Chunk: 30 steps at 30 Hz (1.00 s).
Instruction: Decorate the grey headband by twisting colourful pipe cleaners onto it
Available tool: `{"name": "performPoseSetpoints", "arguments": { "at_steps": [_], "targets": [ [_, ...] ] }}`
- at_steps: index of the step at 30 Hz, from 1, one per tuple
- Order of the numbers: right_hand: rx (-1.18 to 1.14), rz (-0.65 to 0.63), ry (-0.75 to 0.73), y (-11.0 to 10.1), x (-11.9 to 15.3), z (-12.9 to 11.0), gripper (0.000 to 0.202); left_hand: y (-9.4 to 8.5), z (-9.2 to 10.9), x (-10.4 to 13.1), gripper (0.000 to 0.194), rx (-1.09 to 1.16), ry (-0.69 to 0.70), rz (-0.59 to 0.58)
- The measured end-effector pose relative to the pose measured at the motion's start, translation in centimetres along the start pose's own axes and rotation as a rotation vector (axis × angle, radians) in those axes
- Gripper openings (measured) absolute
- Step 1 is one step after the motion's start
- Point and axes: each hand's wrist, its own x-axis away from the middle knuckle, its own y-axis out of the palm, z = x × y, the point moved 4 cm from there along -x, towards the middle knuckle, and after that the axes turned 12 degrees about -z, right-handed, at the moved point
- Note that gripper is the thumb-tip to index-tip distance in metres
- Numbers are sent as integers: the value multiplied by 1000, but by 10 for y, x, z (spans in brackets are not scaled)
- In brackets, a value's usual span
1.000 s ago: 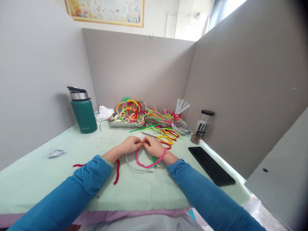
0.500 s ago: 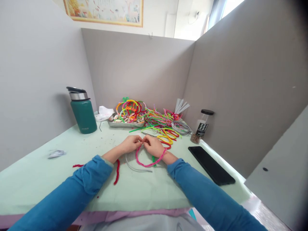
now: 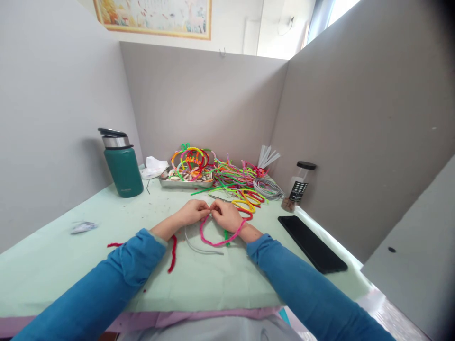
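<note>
My left hand (image 3: 194,212) and my right hand (image 3: 226,216) meet fingertip to fingertip above the middle of the table. Both are closed in a pinch on a pink pipe cleaner (image 3: 222,244), which curves down in a loop and passes by my right wrist. The pinched ends are mostly hidden by my fingers. Beneath the hands lies a thin grey wire (image 3: 199,250). A short green pipe cleaner (image 3: 226,237) shows inside the pink loop. Beside my left forearm rests a red pipe cleaner (image 3: 173,255), partly covered by the sleeve.
A metal tray (image 3: 188,185) with shells and pipe-cleaner rings stands at the back, beside a pile of coloured pipe cleaners (image 3: 234,173) and a wire coil (image 3: 268,188). A green bottle (image 3: 124,171) is left; a black-capped jar (image 3: 297,187) and a phone (image 3: 312,244) are right.
Almost nothing differs. The grey wire under my hands has shifted very slightly left; both hands keep their pinch on the pink pipe cleaner.
</note>
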Motion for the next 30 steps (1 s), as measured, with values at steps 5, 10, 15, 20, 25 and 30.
{"name": "performPoseSetpoints", "arguments": {
  "at_steps": [5, 10, 15, 20, 25, 30],
  "targets": [
    [5, 3, 3, 0, 0, 1, 13, 2, -3, -1, 31, 44, 16, -15],
    [9, 6, 3, 1, 0, 1, 13, 4, -7, -2, 34, 116, 11, -46],
    [3, -2, 6, 0, 0, 0, 13, 4, -7, -2, 36, 146, 6, -53],
    [-3, -1, 6, 1, 0, 1, 13, 3, -5, -1, 36, 135, -3, -40],
    [-19, -2, 7, 2, -1, 2, 13, 3, -5, -2, 38, 120, 9, -48],
    [-29, 1, 12, 1, -1, 2, 13, 3, -6, -2, 39, 91, 5, -42]
  ]
}}
